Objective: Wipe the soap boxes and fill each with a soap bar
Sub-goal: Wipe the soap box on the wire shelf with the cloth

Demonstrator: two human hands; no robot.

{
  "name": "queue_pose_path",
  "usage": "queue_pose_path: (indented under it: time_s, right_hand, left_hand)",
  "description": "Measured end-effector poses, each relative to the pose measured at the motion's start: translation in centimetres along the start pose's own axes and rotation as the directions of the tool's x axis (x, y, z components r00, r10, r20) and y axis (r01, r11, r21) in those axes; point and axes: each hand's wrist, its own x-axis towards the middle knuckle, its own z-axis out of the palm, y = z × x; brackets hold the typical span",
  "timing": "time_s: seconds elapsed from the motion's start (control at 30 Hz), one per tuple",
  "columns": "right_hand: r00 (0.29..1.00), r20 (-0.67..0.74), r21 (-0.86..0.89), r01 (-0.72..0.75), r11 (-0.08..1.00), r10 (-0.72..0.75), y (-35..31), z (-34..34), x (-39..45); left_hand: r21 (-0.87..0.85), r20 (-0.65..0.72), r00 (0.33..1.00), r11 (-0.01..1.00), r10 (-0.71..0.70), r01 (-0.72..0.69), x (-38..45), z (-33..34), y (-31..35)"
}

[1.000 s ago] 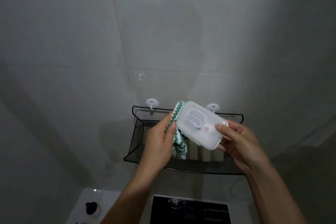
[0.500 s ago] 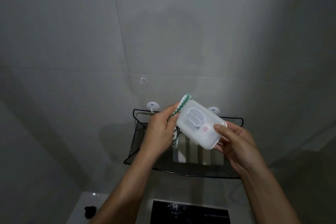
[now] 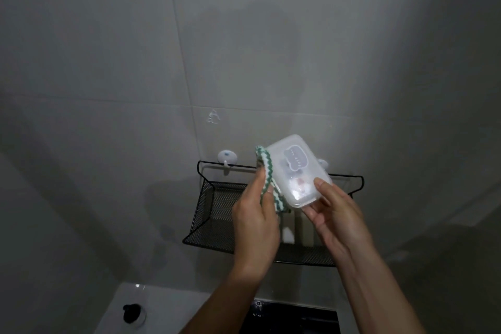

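Observation:
A translucent white soap box with a grey label on its lid is held up in front of the wall shelf, tilted with its long side running up-left. My right hand grips its lower right end, thumb on the lid. My left hand pinches a green-and-white zigzag cloth and presses it against the box's left side. Something pinkish shows faintly through the lid.
A black wire mesh shelf hangs on the tiled wall from two white hooks; white upright items stand in it behind my hands. Below are a white ledge with a small black knob and a dark glossy surface.
The box has tipped more upright and risen slightly. My left hand with the cloth has slid down along the box's left side.

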Motion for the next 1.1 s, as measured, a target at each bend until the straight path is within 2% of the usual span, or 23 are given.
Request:
queue_pose_path:
  time_s: [0.07, 0.13, 0.2, 0.37, 0.5, 0.6, 0.67, 0.73, 0.83, 0.9, 0.97, 1.03, 1.1]
  right_hand:
    - [0.999, 0.034, -0.036, -0.003, 0.999, 0.004, 0.0, -0.1, 0.2]
    - [0.995, 0.099, -0.136, -0.011, 0.991, 0.025, 0.0, -0.2, 0.0]
    - [0.986, 0.158, -0.222, -0.011, 0.975, 0.048, 0.2, -0.5, 0.0]
    - [0.972, 0.205, -0.328, -0.043, 0.944, 0.116, -0.2, -0.7, 0.2]
    - [0.969, 0.138, -0.406, -0.136, 0.904, 0.207, -2.5, -1.5, 0.9]
    - [0.953, 0.149, -0.557, -0.139, 0.818, 0.263, -3.4, -1.8, 1.1]
    - [0.957, 0.128, -0.586, -0.138, 0.798, 0.259, -3.4, -1.9, 1.1]
    - [0.956, 0.124, -0.586, -0.147, 0.797, 0.268, -3.3, -2.3, 1.0]
    - [0.949, 0.133, -0.56, -0.167, 0.811, 0.287, -3.4, -2.8, 0.9]
    - [0.95, 0.137, -0.543, -0.166, 0.823, 0.282, -3.5, -3.0, 0.9]
    - [0.954, 0.135, -0.519, -0.161, 0.84, 0.266, -3.7, -3.3, 1.0]
    - [0.957, 0.142, -0.502, -0.15, 0.852, 0.252, -3.9, -3.5, 1.2]
    - [0.957, 0.15, -0.497, -0.144, 0.856, 0.248, -3.9, -3.5, 1.4]
  left_hand:
    - [-0.029, -0.004, 1.0, 1.0, 0.0, -0.001, -0.4, 0.1, -0.2]
    - [-0.062, 0.003, 0.998, 0.996, -0.063, 0.063, 0.0, -0.2, -0.6]
    - [-0.099, 0.061, 0.992, 0.989, -0.107, 0.112, 1.2, -0.7, -0.8]
    - [-0.15, 0.251, 0.966, 0.983, -0.062, 0.102, 4.5, -2.4, -1.3]
    - [-0.128, 0.427, 0.901, 0.981, -0.078, 0.146, 6.2, -4.1, -2.4]
    - [-0.117, 0.591, 0.804, 0.978, -0.071, 0.173, 6.5, -4.4, -2.6]
    - [-0.114, 0.646, 0.762, 0.98, -0.052, 0.164, 6.5, -4.2, -2.6]
    - [-0.092, 0.59, 0.803, 0.981, -0.086, 0.173, 6.9, -4.0, -2.7]
    - [-0.13, 0.424, 0.885, 0.954, -0.194, 0.272, 7.9, -3.8, -3.2]
    - [-0.174, 0.317, 0.913, 0.931, -0.256, 0.322, 8.6, -3.9, -3.5]
    - [-0.15, 0.248, 0.931, 0.939, -0.268, 0.31, 9.3, -4.2, -3.7]
    - [-0.088, 0.229, 0.945, 0.961, -0.236, 0.261, 9.7, -4.6, -3.7]
    - [-0.055, 0.282, 0.939, 0.974, -0.195, 0.219, 9.4, -4.4, -3.0]
